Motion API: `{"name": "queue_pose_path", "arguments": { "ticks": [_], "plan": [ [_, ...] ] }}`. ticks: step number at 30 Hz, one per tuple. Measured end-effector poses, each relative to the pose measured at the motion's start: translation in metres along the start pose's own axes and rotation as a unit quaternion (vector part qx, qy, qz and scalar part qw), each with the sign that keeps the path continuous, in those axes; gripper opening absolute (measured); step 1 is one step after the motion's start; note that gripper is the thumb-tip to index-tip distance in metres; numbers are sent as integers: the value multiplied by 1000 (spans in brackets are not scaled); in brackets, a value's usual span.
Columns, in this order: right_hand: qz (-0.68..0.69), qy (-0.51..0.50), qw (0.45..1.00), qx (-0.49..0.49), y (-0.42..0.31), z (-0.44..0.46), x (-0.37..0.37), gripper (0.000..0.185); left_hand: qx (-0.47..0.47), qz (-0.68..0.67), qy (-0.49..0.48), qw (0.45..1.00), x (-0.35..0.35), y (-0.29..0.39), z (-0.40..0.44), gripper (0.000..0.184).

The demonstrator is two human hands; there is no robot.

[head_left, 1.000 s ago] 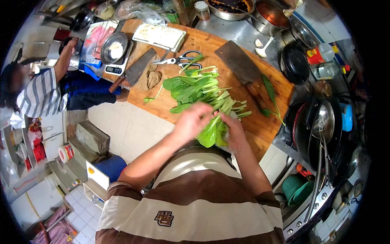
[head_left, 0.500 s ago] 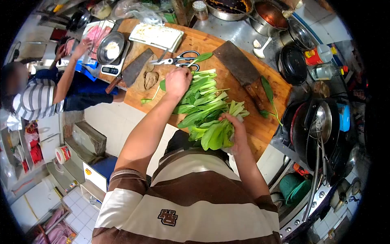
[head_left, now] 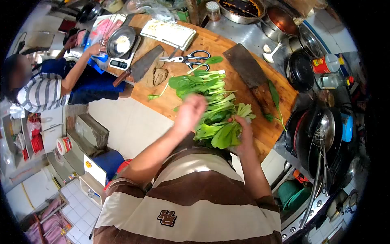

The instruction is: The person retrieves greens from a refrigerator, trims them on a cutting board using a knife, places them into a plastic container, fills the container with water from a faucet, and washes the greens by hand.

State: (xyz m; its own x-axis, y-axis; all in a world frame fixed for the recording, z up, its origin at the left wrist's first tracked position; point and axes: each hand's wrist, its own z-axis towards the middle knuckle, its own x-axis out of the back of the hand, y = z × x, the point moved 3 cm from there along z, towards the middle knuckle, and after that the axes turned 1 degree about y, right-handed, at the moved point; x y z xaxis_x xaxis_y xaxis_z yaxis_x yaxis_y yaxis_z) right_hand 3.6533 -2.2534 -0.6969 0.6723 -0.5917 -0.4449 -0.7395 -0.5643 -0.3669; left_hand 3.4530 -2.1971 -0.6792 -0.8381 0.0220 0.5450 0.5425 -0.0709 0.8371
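A pile of leafy greens (head_left: 209, 87) with pale green stalks lies across the wooden table top (head_left: 156, 105). My left hand (head_left: 191, 112) hovers over the near left side of the pile; motion smears its fingers, so I cannot make out whether they hold anything. At the near end, my right hand (head_left: 245, 132) grips a bunch of greens (head_left: 227, 134), its leaves pointing toward my body. Beyond the pile lie scissors (head_left: 189, 59) with a single leafy stalk (head_left: 209, 63) beside them. A wide cleaver (head_left: 245, 65) rests to the right.
Another cleaver (head_left: 146, 63) lies at the left, near a scale (head_left: 124, 61) carrying a metal pan (head_left: 121, 42). A co-worker's hand (head_left: 96, 49) is beside that pan. A white tray (head_left: 168, 33) stands at the back. On the right are a wok (head_left: 306, 142) and bottles (head_left: 331, 81).
My left hand has come off the far left part of the pile and moved toward my body. My right hand keeps its grip. The co-worker's hand has moved down to the pan.
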Motion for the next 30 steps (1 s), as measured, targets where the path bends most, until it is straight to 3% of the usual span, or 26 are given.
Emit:
{"name": "queue_pose_path", "arguments": {
  "ticks": [1,2,3,4,6,9,10,12,13,16,17,21,25,29,30],
  "plan": [
    [0,-3,1000,-2,-3,-2,-1,18,53,34,43,997,17,-19,10,18],
    [0,-4,1000,-2,-5,-3,-1,17,10,143,95,985,32,-40,18,23],
    [1,-5,1000,-3,-7,-4,0,17,26,223,106,969,41,-61,20,28],
    [1,-3,1000,-3,-7,-5,1,17,74,217,110,967,46,-76,24,27],
    [0,-4,1000,-7,-6,-4,2,18,89,223,15,971,47,-91,27,20],
    [9,-11,1000,-10,-2,0,6,18,74,113,-6,991,36,-96,32,13],
    [-3,-5,1000,-12,-3,0,6,17,152,-3,-11,988,36,-101,36,13],
    [-22,9,1000,-17,-3,0,7,17,299,-231,-25,926,36,-110,40,14],
    [-13,5,1000,-19,-2,-1,8,17,326,-359,-31,874,36,-112,40,17],
    [14,-7,1000,-27,-1,-5,7,18,228,-83,-14,970,32,-109,45,24],
    [25,-9,999,-31,-2,-7,5,18,274,-52,-55,959,27,-110,45,33],
    [54,-18,998,-23,-6,-13,7,18,193,-255,-13,947,36,-69,55,33],
    [26,-15,1000,-2,-12,-16,9,18,192,-543,-74,814,64,-6,59,27],
    [38,-11,999,1,-10,-17,13,19,189,-542,-224,787,70,-12,50,25],
    [35,-12,999,8,-10,-16,14,19,231,-354,-311,852,72,-21,48,20]
  ]
}}
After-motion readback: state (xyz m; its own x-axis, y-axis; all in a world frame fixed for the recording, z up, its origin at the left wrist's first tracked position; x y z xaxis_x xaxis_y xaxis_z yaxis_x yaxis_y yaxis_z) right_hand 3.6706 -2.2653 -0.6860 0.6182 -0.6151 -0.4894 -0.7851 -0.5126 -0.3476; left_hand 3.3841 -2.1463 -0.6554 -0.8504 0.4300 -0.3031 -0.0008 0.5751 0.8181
